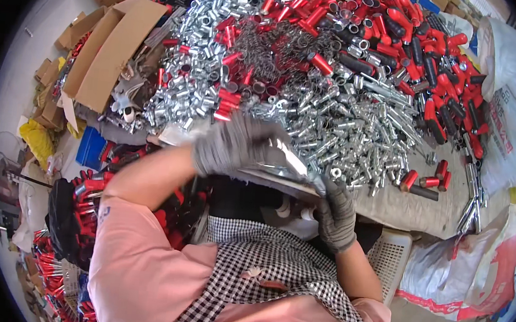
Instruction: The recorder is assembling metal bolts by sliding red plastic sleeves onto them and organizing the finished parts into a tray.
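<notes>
In front of my apron, a long shiny silver metal piece (295, 160) slants between my hands, smeared by motion; I cannot make out its exact kind. My left hand (232, 145), in a grey knit glove, is at its upper left end. Its fingers are too blurred to show their grip. Closed around the lower right end is my right hand (337, 216), gloved alike. Just beyond both hands, a heap of silver metal fittings with rods (346, 132) covers the table (389, 206). Short silver sleeves (184, 87) are piled at the left.
Wire springs (280, 49) lie mid-heap, red and black handles (442, 85) at the right. A cardboard box (110, 56) stands at the left near a blue bin (91, 147). White sacks (470, 265) and a plastic crate (389, 258) are at the right, below the table edge.
</notes>
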Motion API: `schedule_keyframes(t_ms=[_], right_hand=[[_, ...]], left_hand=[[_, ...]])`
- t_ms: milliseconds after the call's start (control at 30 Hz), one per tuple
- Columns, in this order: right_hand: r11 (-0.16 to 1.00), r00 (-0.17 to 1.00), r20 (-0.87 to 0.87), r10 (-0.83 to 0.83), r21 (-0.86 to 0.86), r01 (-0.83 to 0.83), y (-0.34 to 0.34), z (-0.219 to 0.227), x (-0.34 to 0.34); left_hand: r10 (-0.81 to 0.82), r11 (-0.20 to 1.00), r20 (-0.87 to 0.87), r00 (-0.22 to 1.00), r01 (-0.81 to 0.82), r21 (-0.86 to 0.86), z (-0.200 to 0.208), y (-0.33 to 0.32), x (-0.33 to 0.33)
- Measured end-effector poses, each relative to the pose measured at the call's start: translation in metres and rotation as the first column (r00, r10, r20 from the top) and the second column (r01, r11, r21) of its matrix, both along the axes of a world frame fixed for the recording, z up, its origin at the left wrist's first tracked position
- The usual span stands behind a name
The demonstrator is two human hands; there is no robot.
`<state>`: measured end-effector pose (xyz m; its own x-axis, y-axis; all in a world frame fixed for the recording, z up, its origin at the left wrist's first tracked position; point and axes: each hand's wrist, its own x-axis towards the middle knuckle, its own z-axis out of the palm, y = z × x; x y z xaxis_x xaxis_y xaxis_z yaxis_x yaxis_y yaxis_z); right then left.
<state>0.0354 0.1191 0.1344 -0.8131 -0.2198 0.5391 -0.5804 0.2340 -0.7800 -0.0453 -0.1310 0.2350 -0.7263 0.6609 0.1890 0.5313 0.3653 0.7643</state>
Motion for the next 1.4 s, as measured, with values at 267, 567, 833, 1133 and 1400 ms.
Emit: schedule_keyframes(t_ms=[267,567,833,1133,1400], right_hand=[[0.953,0.899,0.320,0.300,-0.133,-0.271,-0.030,-0.036,0.036],[0.957,0.803,0.523,0.285,-0.208,-0.204,0.005,-0.012,0.044],[0.099,0.701,0.457,0.547,-0.867,0.488,0.088,0.010,0.001],[0.820,0.747,0.643,0.166,-0.511,0.258,0.054,0.028,0.049],[0.967,0.973,0.195,-0.125,0.244,0.075,0.069,0.012,0.021]], left_hand=[[-0.286,0.957,-0.111,0.952,0.289,0.007,-0.078,0.040,0.071],[0.070,0.963,-0.145,0.987,-0.105,-0.249,-0.066,0.046,0.050],[0.104,0.743,-0.659,0.745,-0.499,-0.447,-0.086,0.077,-0.069],[0.325,0.864,-0.508,0.798,-0.469,-0.184,-0.084,0.046,-0.077],[0.358,0.932,-0.449,0.818,-0.338,0.128,-0.089,-0.013,-0.042]])
